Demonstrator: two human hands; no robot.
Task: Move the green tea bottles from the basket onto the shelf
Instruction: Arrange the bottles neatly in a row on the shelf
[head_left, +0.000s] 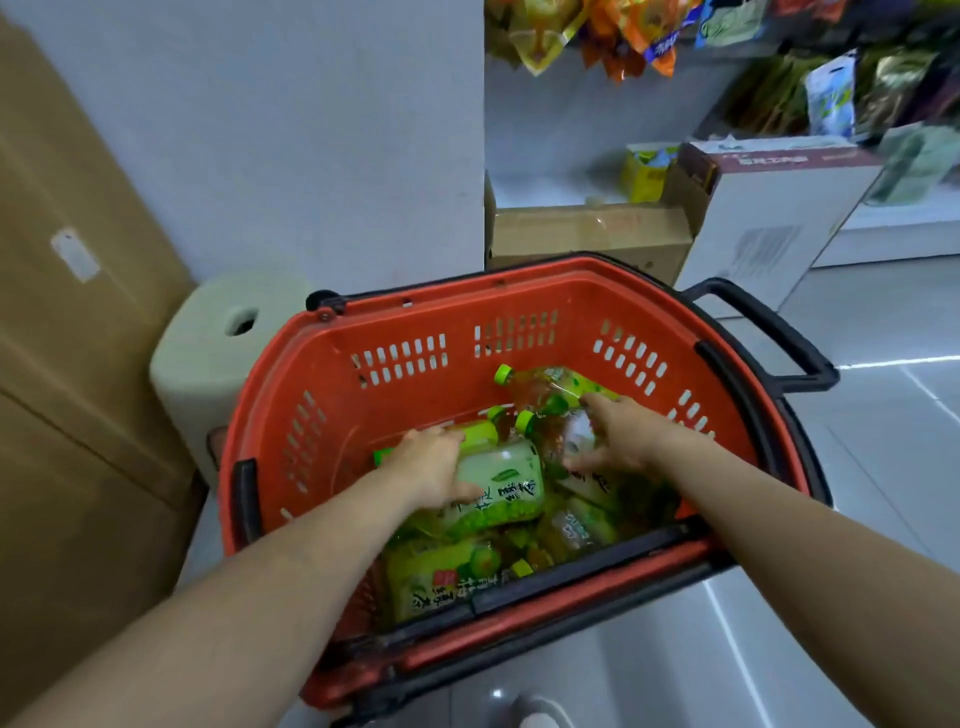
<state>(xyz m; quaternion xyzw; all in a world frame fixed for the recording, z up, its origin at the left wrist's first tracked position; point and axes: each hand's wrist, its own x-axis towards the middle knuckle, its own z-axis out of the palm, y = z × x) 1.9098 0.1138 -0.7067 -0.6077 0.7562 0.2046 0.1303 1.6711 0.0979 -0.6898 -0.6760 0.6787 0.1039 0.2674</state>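
Both hands reaching into red basket (519, 291); left hand (434, 462) closing its grip on a lying green tea bottle (498, 488), cap pointing away; right hand (621, 439) grasping second bottle (563, 434); shelf (545, 189) lying beyond, up-right.

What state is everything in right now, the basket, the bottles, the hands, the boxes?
Red basket: on the floor, handles folded down, holding bottles.
Green tea bottles: lying piled on their sides, caps on.
Left hand: fingers spread over a pale bottle.
Right hand: closing on a bottle, grip unclear.
Brown carton: flaps shut.
White box: top flap open.
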